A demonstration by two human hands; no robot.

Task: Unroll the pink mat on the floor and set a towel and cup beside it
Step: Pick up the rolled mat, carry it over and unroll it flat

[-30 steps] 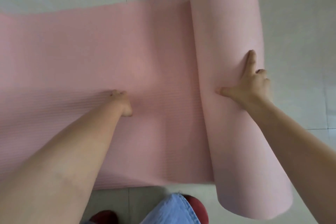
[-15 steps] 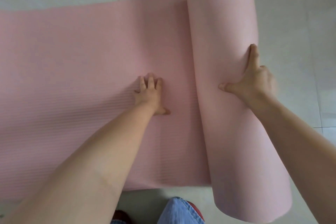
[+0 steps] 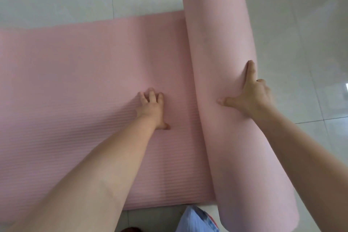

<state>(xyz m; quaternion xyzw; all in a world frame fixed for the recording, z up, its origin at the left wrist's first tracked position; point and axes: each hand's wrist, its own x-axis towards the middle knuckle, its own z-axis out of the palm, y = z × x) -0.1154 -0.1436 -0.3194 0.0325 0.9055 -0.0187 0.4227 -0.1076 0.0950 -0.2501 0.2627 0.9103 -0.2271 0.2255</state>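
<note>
The pink mat (image 3: 75,84) lies partly unrolled on the floor, its flat ribbed part stretching to the left. The rest is still a thick roll (image 3: 222,47) standing across the right side of the view. My left hand (image 3: 150,107) presses flat on the unrolled part, fingers spread, just left of the roll. My right hand (image 3: 248,92) rests on the roll's right flank, thumb across its top and fingers along the side. No towel or cup is in view.
Light grey floor tiles (image 3: 301,43) surround the mat, with bare floor to the right of the roll and beyond the far edge. A blue denim knee (image 3: 197,220) and a red shoe (image 3: 130,229) show at the bottom edge.
My left hand slid right across the flat mat and opened out near the roll. The roll with my right hand on it shifted slightly rightward; the view tilted up.
</note>
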